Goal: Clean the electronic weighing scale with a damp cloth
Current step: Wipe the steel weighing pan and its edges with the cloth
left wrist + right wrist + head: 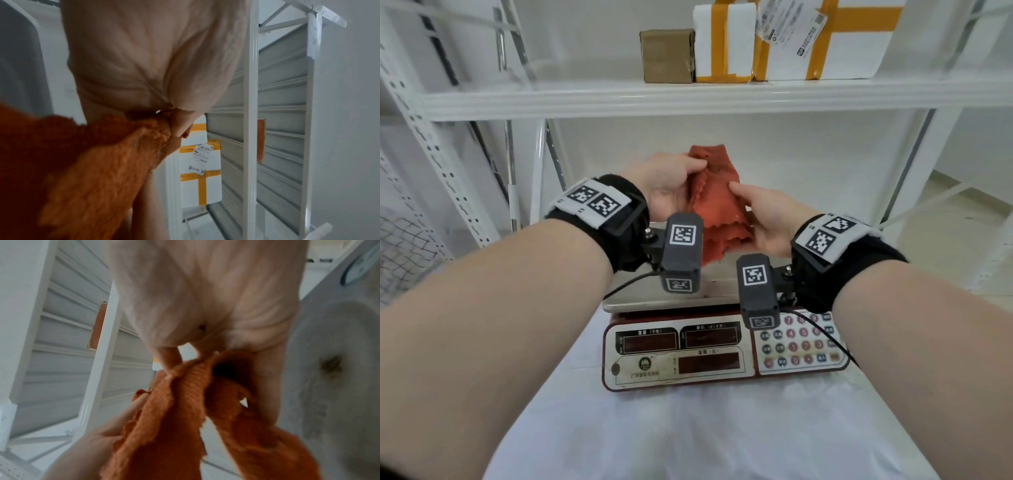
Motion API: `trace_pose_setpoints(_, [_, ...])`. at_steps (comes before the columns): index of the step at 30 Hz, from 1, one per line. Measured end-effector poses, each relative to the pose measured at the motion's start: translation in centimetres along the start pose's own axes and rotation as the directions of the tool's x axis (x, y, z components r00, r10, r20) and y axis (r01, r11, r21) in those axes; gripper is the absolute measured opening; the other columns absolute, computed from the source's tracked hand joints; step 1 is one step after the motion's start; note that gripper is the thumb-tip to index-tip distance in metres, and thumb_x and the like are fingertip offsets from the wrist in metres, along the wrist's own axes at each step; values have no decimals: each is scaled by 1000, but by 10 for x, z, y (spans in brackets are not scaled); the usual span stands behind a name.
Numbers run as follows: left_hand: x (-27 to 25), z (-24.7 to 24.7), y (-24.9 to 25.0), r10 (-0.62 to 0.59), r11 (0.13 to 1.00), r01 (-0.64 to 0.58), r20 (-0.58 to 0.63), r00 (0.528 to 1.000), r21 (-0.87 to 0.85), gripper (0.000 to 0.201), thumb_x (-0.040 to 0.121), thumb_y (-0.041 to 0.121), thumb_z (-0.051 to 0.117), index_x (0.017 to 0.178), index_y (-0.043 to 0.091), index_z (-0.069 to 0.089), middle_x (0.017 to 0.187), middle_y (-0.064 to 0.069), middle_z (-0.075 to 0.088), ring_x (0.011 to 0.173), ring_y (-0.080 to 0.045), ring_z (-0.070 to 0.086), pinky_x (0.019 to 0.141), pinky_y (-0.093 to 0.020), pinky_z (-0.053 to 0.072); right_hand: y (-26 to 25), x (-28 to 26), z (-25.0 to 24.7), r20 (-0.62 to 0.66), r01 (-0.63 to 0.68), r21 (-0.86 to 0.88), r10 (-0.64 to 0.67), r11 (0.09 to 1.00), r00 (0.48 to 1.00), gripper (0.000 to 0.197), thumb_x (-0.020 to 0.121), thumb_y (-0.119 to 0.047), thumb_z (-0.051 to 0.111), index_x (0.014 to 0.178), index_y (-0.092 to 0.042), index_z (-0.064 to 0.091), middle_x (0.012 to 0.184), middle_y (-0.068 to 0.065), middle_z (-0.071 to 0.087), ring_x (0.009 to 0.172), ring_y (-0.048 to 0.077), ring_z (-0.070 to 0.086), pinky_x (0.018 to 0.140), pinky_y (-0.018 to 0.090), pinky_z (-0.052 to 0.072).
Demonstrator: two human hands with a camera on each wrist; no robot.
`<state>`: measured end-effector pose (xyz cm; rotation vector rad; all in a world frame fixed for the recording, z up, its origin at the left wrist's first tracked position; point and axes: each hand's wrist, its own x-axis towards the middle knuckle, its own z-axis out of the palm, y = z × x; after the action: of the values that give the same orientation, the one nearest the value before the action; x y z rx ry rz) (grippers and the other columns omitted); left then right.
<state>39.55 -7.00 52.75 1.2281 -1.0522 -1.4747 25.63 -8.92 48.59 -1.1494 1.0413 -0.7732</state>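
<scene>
An orange-red cloth (717,202) hangs bunched in folds between both hands, above the back of the scale. My left hand (671,181) pinches its upper left edge between thumb and fingers; in the left wrist view the cloth (98,165) runs out from under my left hand (148,61). My right hand (767,216) grips the cloth's right side, thumb on top; in the right wrist view the cloth (185,415) trails from my right hand (205,296). The electronic scale (681,356) stands below on a white-covered table, steel pan (654,298), red displays and keypad (799,344) facing me.
A white metal shelf (688,96) crosses just above the hands, carrying a brown box (667,54) and white parcels with yellow tape (818,37). Perforated rack uprights (424,137) stand at left. Thin black wrist-camera cables (835,346) cross the keypad.
</scene>
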Motion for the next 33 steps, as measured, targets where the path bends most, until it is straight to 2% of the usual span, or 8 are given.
trace_pose_setpoints(3, [12, 19, -27, -88, 996, 88, -14, 996, 34, 23, 103, 14, 28, 95, 17, 50, 73, -8, 63, 61, -18, 61, 63, -39, 53, 15, 3, -25, -203, -66, -373, -12, 925, 979, 20, 92, -31, 57, 83, -13, 58, 103, 12, 65, 85, 25, 64, 84, 43, 55])
trace_pose_setpoints(7, [26, 34, -55, -184, 975, 188, -41, 982, 117, 19, 103, 13, 33, 94, 17, 49, 84, -6, 52, 72, -15, 50, 64, -32, 50, 22, -1, -49, -360, -257, -759, -56, 598, 931, 39, 83, -45, 63, 97, -9, 66, 101, 10, 68, 96, 28, 66, 91, 40, 52])
trace_pose_setpoints(10, [33, 31, -58, -194, 967, 205, -91, 977, 147, 21, 102, 12, 35, 87, 16, 49, 78, -4, 49, 66, -13, 47, 51, -25, 49, 20, 0, -54, -386, -280, -802, -100, 528, 917, 45, 78, -52, 63, 90, -9, 67, 91, 8, 69, 91, 28, 67, 88, 38, 53])
trace_pose_setpoints(17, [35, -6, -69, -225, 834, 262, -133, 965, 486, 25, 94, 18, 55, 108, -2, 61, 104, -15, 66, 96, -27, 64, 92, -42, 52, 34, 9, -53, -359, -232, -685, -44, 690, 932, 15, 85, -30, 62, 83, -17, 56, 84, 1, 57, 66, 16, 53, 65, 30, 50])
trace_pose_setpoints(22, [39, -3, -77, -146, 724, 188, -119, 982, 663, 18, 90, 11, 57, 104, 3, 64, 108, -16, 64, 94, -29, 62, 95, -45, 50, 37, 7, -44, -321, -311, -882, 30, 354, 946, 40, 87, -51, 54, 87, -12, 59, 76, 1, 53, 81, 23, 54, 76, 29, 41])
trace_pose_setpoints(27, [41, 3, -79, 59, 506, 116, -169, 984, 855, 52, 84, 22, 65, 132, 10, 48, 128, -13, 55, 114, -30, 55, 97, -42, 48, 35, 9, -37, -279, -252, -805, 32, 538, 960, 29, 89, -36, 59, 69, -15, 53, 74, 3, 57, 68, 18, 54, 70, 28, 47])
trace_pose_setpoints(29, [39, 5, -77, 142, 420, 90, -164, 976, 903, 48, 84, 32, 63, 126, 12, 54, 127, -11, 56, 115, -29, 54, 95, -36, 47, 35, 10, -32, -232, -185, -564, 61, 805, 971, 16, 90, -27, 57, 81, -14, 61, 88, 11, 66, 80, 25, 62, 80, 37, 54])
trace_pose_setpoints(33, [38, 11, -78, -53, 786, 101, -96, 994, 610, 33, 94, 29, 48, 120, 11, 56, 104, -9, 60, 82, -24, 60, 71, -33, 51, 27, 7, -24, -186, -58, 43, 65, 997, 980, 20, 98, -17, 45, 109, -7, 58, 86, 11, 65, 71, 21, 62, 66, 32, 53])
